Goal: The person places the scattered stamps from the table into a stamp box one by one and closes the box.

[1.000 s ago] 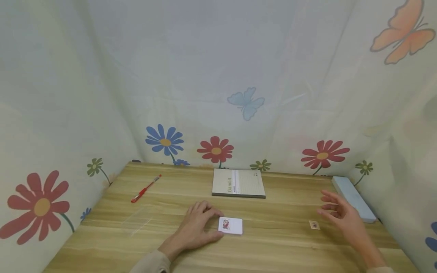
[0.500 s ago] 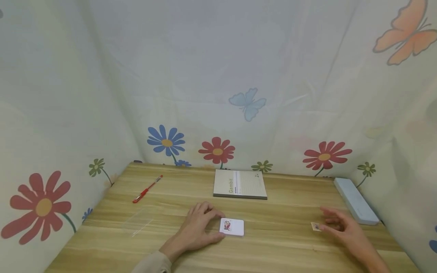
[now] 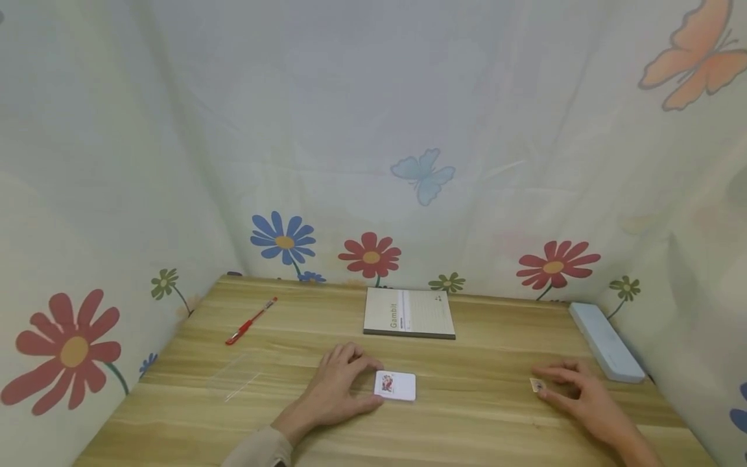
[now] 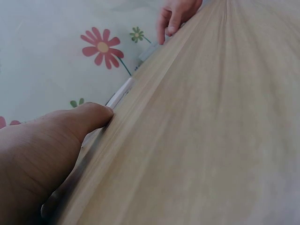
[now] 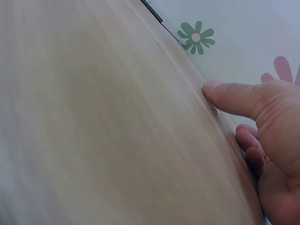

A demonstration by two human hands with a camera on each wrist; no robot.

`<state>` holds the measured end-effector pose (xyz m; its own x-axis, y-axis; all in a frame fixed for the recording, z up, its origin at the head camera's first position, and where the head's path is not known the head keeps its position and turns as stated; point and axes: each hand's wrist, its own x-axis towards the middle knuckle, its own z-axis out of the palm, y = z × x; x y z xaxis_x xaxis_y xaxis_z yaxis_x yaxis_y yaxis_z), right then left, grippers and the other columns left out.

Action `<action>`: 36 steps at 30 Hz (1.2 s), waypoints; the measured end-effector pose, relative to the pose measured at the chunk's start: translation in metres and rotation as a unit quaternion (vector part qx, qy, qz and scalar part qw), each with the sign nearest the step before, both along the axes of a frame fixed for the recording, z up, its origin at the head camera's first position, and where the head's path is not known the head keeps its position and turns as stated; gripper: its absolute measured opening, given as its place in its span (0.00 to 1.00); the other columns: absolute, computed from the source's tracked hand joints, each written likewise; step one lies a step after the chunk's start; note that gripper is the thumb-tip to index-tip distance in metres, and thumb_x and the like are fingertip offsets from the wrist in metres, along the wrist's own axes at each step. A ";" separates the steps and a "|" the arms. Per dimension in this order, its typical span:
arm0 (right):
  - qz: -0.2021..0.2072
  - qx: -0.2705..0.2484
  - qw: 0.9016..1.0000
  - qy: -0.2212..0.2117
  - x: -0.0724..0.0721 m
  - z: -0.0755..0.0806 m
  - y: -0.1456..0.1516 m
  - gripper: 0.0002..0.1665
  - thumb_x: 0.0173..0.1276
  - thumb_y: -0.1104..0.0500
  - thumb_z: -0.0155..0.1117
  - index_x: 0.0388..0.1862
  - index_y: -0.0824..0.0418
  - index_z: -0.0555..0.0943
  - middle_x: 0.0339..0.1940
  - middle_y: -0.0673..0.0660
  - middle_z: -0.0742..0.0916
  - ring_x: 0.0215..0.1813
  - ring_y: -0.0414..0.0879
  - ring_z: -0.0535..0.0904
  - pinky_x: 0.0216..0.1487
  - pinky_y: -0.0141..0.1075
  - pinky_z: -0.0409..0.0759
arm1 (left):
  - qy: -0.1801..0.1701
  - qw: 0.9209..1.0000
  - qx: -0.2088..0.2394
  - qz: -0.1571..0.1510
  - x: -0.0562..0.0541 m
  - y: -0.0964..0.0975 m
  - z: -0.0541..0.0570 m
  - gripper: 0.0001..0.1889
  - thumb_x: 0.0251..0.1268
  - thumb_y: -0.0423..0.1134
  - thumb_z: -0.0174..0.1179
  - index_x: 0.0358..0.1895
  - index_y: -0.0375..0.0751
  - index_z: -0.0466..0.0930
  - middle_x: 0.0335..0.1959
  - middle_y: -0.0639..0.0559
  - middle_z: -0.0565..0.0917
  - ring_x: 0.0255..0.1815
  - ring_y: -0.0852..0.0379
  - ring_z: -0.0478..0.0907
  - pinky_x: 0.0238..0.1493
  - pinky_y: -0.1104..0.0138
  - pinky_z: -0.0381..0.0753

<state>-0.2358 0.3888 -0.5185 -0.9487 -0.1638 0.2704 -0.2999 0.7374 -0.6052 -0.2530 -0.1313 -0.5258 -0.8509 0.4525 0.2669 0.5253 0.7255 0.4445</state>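
Only the head view shows the red pen with a clear barrel (image 3: 251, 322), slanted at far left, and the thin transparent plastic sheet (image 3: 230, 383) nearer the person. Next comes the left hand (image 3: 332, 389), its grip closed on the white rectangular card-like piece with a small red printed figure (image 3: 404, 387), index finger and thumb at the two left corners. The left wrist view reveals the piece's pale edge by the thumb, but hides the print. Beyond it, in the head view, lies the pale notebook marked "Gambit" (image 3: 428, 314). Further right, the right hand (image 3: 592, 402) has its thumb at the small square stamp-like piece (image 3: 535, 384); whether its grip pinches or merely touches it, I cannot tell. The right wrist view adds fingers curled low beneath that thumb. The light blue oblong box (image 3: 607, 344) stands at far right

The counter (image 3: 467, 421) is yellowish-brown wood grain; around it hangs a pale curtain (image 3: 327, 130) printed with red, blue and green flowers and butterflies
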 end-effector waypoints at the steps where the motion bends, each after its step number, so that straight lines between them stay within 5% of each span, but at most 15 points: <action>1: 0.002 -0.001 1.000 0.005 0.000 -0.001 0.000 0.18 0.74 0.52 0.81 0.61 0.51 0.93 0.63 0.59 0.80 0.56 0.31 0.73 0.48 0.31 0.78 | 0.000 1.000 -0.001 0.000 0.000 0.000 0.000 0.29 0.65 0.71 0.72 0.66 0.69 0.85 0.61 0.60 0.76 0.63 0.56 0.69 0.72 0.46 0.68; 16: 0.007 -0.018 0.999 0.043 -0.003 -0.007 -0.004 0.13 0.68 0.64 0.83 0.49 0.52 0.93 0.59 0.57 0.82 0.54 0.30 0.74 0.46 0.31 0.79 | -0.006 1.000 -0.001 0.000 -0.001 -0.001 -0.002 0.28 0.65 0.71 0.72 0.65 0.69 0.85 0.62 0.60 0.76 0.64 0.56 0.69 0.72 0.45 0.68; 36: 0.024 -0.107 0.992 0.063 -0.001 -0.008 -0.009 0.11 0.71 0.72 0.77 0.47 0.61 0.89 0.36 0.53 0.91 0.38 0.35 0.85 0.41 0.25 0.79 | -0.015 1.000 -0.003 0.003 0.000 0.000 0.000 0.29 0.66 0.72 0.72 0.66 0.69 0.85 0.62 0.61 0.76 0.64 0.55 0.68 0.73 0.44 0.68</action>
<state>-0.2364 0.3795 -0.5261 -0.8976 -0.1342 0.4199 -0.4148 0.5796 -0.7014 -0.2528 -0.1316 -0.5260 -0.8615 0.4483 0.2384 0.5069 0.7317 0.4558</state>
